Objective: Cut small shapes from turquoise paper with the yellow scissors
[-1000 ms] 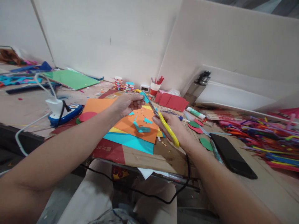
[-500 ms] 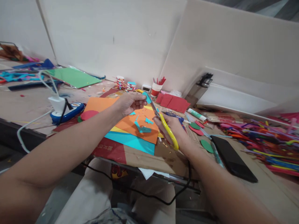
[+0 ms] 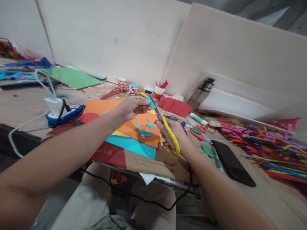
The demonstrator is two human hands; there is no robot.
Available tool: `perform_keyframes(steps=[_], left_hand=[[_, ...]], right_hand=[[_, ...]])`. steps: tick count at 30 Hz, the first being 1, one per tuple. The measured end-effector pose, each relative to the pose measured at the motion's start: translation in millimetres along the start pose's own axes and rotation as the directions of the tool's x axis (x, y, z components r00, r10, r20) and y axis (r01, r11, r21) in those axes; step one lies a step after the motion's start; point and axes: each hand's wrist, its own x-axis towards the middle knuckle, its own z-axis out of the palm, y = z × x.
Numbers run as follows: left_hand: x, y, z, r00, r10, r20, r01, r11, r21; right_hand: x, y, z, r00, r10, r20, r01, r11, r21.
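My left hand point(image 3: 131, 107) pinches a small turquoise paper piece point(image 3: 152, 103) above the table. My right hand point(image 3: 173, 132) grips yellow-handled scissors point(image 3: 168, 129), and their blades reach up to the turquoise piece. Below both hands lies an orange paper sheet point(image 3: 130, 123) with several turquoise offcuts point(image 3: 144, 131) on it. Yellow and turquoise sheets point(image 3: 133, 144) stick out from under the orange one.
A black phone point(image 3: 231, 163) lies at the right, beside a heap of coloured pipe cleaners point(image 3: 271, 147). Red and green paper circles point(image 3: 201, 135), a glue tube point(image 3: 199, 119), red paper point(image 3: 176, 106), a cup point(image 3: 157, 92), tape rolls point(image 3: 127, 87), a blue power strip point(image 3: 64, 115) and a green sheet point(image 3: 72, 78) crowd the table.
Both hands have stayed together at the turquoise piece, with the scissors still at it. The view has shifted slightly, so things sit a little further left.
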Motion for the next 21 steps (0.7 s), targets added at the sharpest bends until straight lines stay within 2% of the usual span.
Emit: perform_keyframes(steps=[3, 8, 13, 17, 21], left_hand=[[-2.1, -0.5, 0.7, 0.999, 0.044, -0.007, -0.044, 0.999, 0.000], [-5.1, -8.8, 4.8, 0.997, 0.076, 0.032, -0.080, 0.985, 0.154], [-9.5, -18.7, 13.8, 0.995, 0.067, 0.069, -0.082, 0.964, 0.253], [-11.9, -22.2, 17.5, 0.990, 0.057, 0.126, -0.086, 0.968, 0.236], [-11.3, -23.9, 16.6, 0.982, 0.051, 0.184, -0.088, 0.975, 0.204]], right_hand=[[2.2, 4.1, 0.7, 0.998, 0.048, -0.043, -0.041, 0.988, 0.150], [8.6, 5.9, -2.8, 0.988, 0.055, -0.142, 0.012, 0.900, 0.435], [10.0, 1.6, -2.0, 0.987, 0.013, -0.160, 0.077, 0.840, 0.537], [9.1, 0.9, 1.8, 0.984, -0.008, -0.176, 0.110, 0.810, 0.576], [11.5, 6.4, 1.2, 0.991, 0.038, -0.126, 0.058, 0.733, 0.678]])
